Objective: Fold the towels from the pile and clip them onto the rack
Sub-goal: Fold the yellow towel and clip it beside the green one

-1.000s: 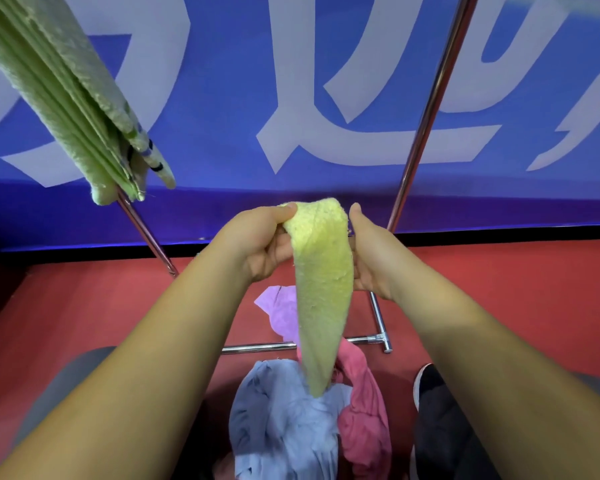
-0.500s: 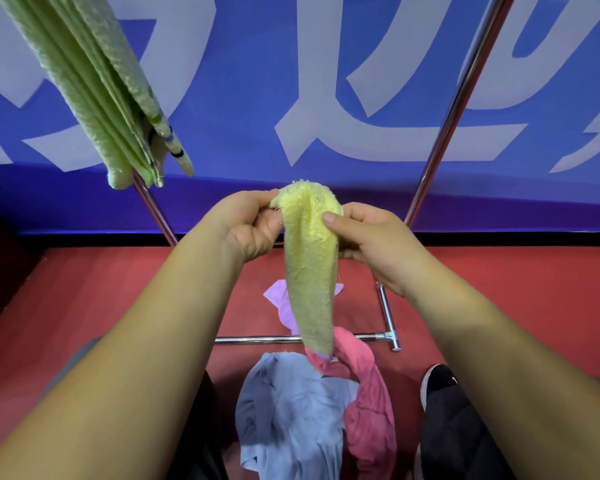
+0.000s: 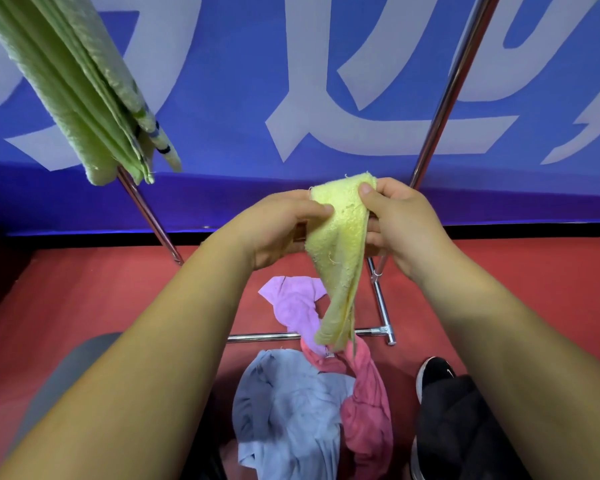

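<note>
A small yellow towel hangs folded lengthwise between my hands at mid-frame. My left hand pinches its upper left edge, and my right hand grips its top right corner with the thumb on the front. Below it on the red floor lies the pile: a purple towel, a pink towel and a grey-blue towel. A folded green towel hangs from the upper left. The metal rack has slanted poles and a low crossbar.
A blue banner with large white characters fills the background behind the rack. My black shoe and dark trouser leg stand at the lower right, beside the pile. A grey trouser leg shows at the lower left.
The yellow towel has been gathered shorter and now hangs slanted. My right thumb has come over its front top corner, and both hands have shifted slightly right and lower in the view.
</note>
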